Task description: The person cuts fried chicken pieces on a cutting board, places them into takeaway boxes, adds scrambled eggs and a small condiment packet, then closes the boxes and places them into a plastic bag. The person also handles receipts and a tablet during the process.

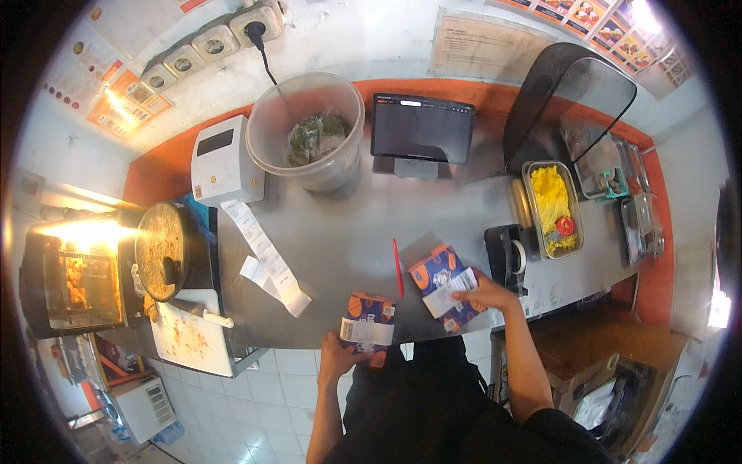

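At the counter's near edge, my left hand (338,357) grips the lower left side of a blue and orange printed cardboard box (371,305), which has a white paper slip across its middle. Its fingers are partly hidden by the box. To the right, my right hand (491,295) holds a second, similar box (435,267), tilted on the counter, with the fingers on the white slip (451,292) lying across it. Between the two boxes and a little farther back lies a thin red pen (398,267).
A white label printer (224,164) trails a long paper strip (267,263) over the steel counter. Behind stand a plastic tub (325,166) and a tablet (423,131). A black tape dispenser (504,259) and a container of yellow food (550,193) are right; a cutting board (189,340) is left.
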{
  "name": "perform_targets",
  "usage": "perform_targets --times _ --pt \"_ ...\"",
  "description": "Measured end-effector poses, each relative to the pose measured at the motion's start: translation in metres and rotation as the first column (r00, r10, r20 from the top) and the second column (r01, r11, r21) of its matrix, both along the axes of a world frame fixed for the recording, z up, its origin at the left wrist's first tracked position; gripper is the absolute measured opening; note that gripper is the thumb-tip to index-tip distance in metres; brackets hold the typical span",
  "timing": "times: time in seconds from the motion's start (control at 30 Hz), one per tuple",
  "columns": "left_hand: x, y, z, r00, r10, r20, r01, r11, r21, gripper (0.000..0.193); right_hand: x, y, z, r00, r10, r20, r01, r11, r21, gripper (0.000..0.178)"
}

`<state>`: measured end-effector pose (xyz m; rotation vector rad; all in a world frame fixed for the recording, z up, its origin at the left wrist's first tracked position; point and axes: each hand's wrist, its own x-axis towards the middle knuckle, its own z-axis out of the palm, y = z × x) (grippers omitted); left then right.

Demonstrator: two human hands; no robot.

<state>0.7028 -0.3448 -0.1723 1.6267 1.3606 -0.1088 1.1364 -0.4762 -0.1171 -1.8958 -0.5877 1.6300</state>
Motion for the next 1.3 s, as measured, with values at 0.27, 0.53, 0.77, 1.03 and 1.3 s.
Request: perform_targets --times 0.27,0.53,0.77,1.03,1.3 --pt "0.036 -0.024 0.013 0.931 -0.083 0.356 0.163 0.966 -0.199 0.098 -0.121 -0.101 -0.04 0.936 -0.346 -0.071 0.351 0.933 0.079 0.107" --pt "0.015 -0.028 -0.015 0.834 0.042 0.55 0.161 0.935 -0.317 0.09 -0.168 -0.11 -0.057 0.833 -0.535 -0.143 0.551 0.828 0.106 0.087" --pt "0.008 -0.032 -0.022 0.889 -0.02 0.457 0.22 0.895 -0.389 0.087 -0.167 -0.147 -0.068 0.846 -0.475 -0.242 0.527 0.813 0.247 0.097" --pt "0.093 -0.103 0.07 0.781 -0.278 0.559 0.495 0.822 -0.282 0.084 -0.181 -0.286 -0.039 0.504 -0.526 -0.685 0.83 0.516 0.214 0.11" --pt "0.264 -0.359 0.059 0.388 -0.681 0.621 0.92 0.332 -0.21 0.095 -0.262 -0.596 -0.049 -0.045 -0.727 -0.685 0.966 -0.207 0.156 0.089"
